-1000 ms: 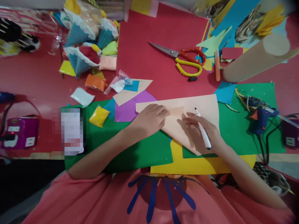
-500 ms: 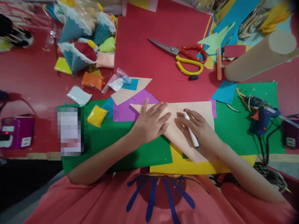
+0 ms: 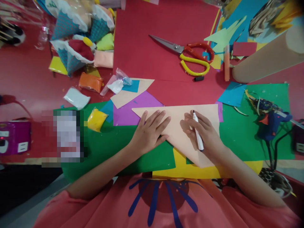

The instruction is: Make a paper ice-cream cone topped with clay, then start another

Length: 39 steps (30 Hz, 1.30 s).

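Observation:
A peach sheet of paper or foam [image 3: 175, 115] with a slanted lower left edge lies in front of me. My left hand [image 3: 149, 131] rests flat on its left part, fingers spread. Over the right part, my right hand [image 3: 205, 131] grips a white marker [image 3: 198, 134] with its dark, uncapped tip pointing up and away from me. A small black cap [image 3: 199, 79] lies beyond the sheet, beside scissors [image 3: 180, 50] with one red and one yellow handle. Under the peach sheet are green [image 3: 152, 158], yellow [image 3: 190, 172] and purple [image 3: 125, 115] sheets.
At the right stand a blue glue gun [image 3: 272, 123] and a rolled peach tube [image 3: 263, 58]. Blue cone-shaped crafts [image 3: 71, 57] and small coloured packets [image 3: 90, 82] crowd the left, near a blurred phone-like object [image 3: 68, 136]. A red sheet [image 3: 142, 63] spans the back.
My left hand has shifted slightly down and left on the peach sheet, its fingers a little closer together. The marker stays in my right hand. The view has moved slightly.

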Motion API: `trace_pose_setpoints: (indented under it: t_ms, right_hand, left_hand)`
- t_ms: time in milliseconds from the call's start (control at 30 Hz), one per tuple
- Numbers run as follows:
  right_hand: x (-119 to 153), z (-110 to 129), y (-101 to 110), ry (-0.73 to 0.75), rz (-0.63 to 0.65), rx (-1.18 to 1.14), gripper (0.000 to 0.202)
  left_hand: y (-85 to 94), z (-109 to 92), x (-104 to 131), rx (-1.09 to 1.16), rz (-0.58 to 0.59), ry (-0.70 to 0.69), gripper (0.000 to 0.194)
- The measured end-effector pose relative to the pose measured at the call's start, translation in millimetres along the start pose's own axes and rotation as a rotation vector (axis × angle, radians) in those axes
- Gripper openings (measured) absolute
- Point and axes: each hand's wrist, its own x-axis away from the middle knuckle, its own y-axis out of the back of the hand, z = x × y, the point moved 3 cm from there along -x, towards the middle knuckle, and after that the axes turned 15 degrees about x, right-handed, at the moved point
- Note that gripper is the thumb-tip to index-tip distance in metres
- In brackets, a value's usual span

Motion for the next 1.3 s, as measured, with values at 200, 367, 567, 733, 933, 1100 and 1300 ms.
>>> trace_pose_setpoints:
  t_ms: [200,367,567,733,933,1100,1300]
  right_hand:
    - [-1.2,-1.5,0.7,-0.038,-0.015,-0.013,0.044]
    - [-2.1,-0.7,0.5,-0.055,-0.067,0.029,0.042]
    - [-2.7,-1.6,0.3,-0.089,-0.046,-0.033,0.04]
    - [-2.9,-1.7,0.6,-0.087,-0.05,-0.018,0.04]
    - [-3.7,-0.7,-1.2,-0.022,-0.036,0.082,0.046]
    - [-4.0,-1.8,-5.5,-0.012,0.008,0.123,0.051]
    - [-5.8,-1.4,-4.6,-0.005,-0.002,0.127,0.047]
  left_hand:
    - [-0.5,1.1,-2.6,0.029,0.013,0.007,0.055]
    - [-0.5,1.8,-4.4,0.026,0.021,0.001,0.055]
    - [0.0,1.0,-6.6,0.001,0.018,-0.019,0.054]
    - [-0.5,0.9,-7.7,-0.042,0.012,-0.036,0.054]
    - [-1.9,1.0,-7.9,-0.032,0.019,-0.025,0.055]
    - [-1.7,0.9,-8.3,-0.053,-0.004,-0.046,0.054]
    - [-2.0,1.8,-7.8,-0.039,-0.015,-0.054,0.055]
